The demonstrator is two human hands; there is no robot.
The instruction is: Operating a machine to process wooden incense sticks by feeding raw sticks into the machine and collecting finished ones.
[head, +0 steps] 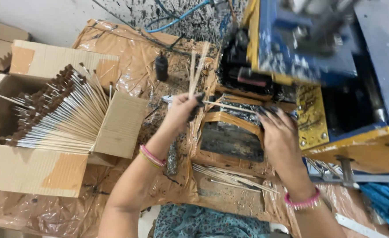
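My left hand (182, 110) is raised and grips a small bunch of thin bamboo sticks (196, 70) that point up and away. My right hand (279, 132), fingertips blackened, pinches one thin stick (229, 106) lying crosswise between both hands. Both hands hover over a dark, paste-stained tray (229, 140) wrapped in brown tape, in front of a blue and yellow machine (318, 48). More bare sticks (229, 177) lie on the plastic below the tray.
An open cardboard box (31, 172) at the left holds many sticks with brown coated ends (58, 110). Crinkled brown plastic sheeting (128, 53) covers the work surface. A small black bottle (161, 67) stands behind it, and blue hoses (177, 17) run along the spattered wall.
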